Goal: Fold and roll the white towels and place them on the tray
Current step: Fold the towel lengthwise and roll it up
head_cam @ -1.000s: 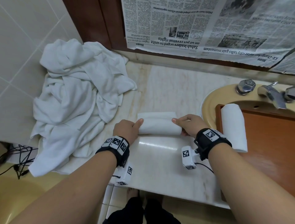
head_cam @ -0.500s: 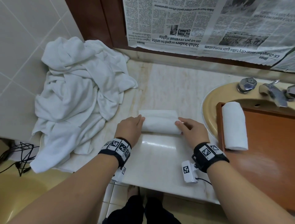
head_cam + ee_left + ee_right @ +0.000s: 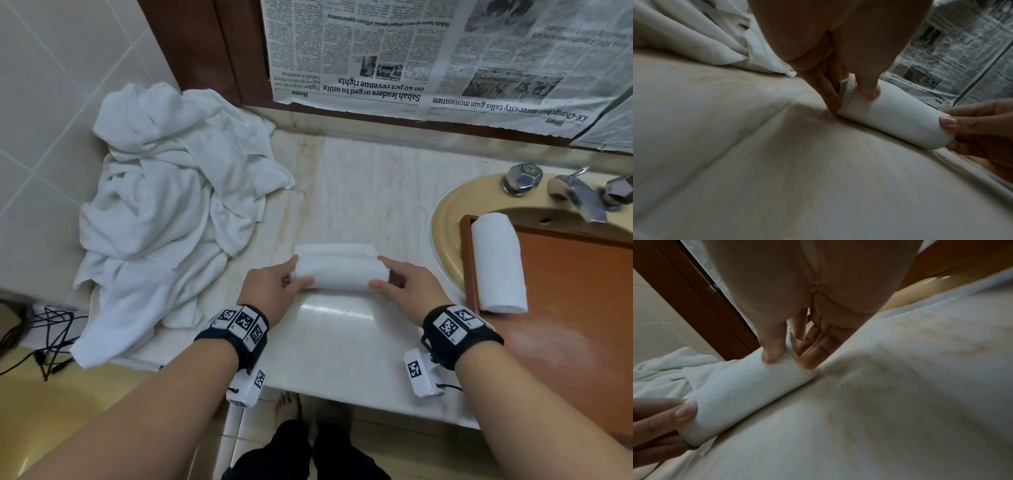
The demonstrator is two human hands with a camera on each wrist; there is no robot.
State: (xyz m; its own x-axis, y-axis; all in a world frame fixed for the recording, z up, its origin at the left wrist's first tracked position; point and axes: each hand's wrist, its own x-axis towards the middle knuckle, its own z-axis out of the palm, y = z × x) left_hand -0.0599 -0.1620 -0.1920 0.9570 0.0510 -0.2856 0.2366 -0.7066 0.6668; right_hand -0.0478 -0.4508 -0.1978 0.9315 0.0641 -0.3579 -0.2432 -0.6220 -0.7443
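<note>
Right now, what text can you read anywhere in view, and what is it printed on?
All on the newspaper, which hangs upside down:
"Sabah leaders urged to unite on 40 pct revenue rights"
"Home"
"Debate heats up over alleged special officers appointments"
"...sister-city talks gain momentum"
Body columns: too small to read.
Wrist bands: square code markers only, no words.

Head overhead; wrists close, low.

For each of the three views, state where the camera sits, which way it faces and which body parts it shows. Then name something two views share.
Head: on the head, facing down at the counter; both forearms, left hand, right hand.
Left wrist: looks along the left hand at the rolled towel.
Right wrist: looks along the right hand from the other end of the roll.
Shared: both wrist views show the roll and the opposite hand's fingers.
</note>
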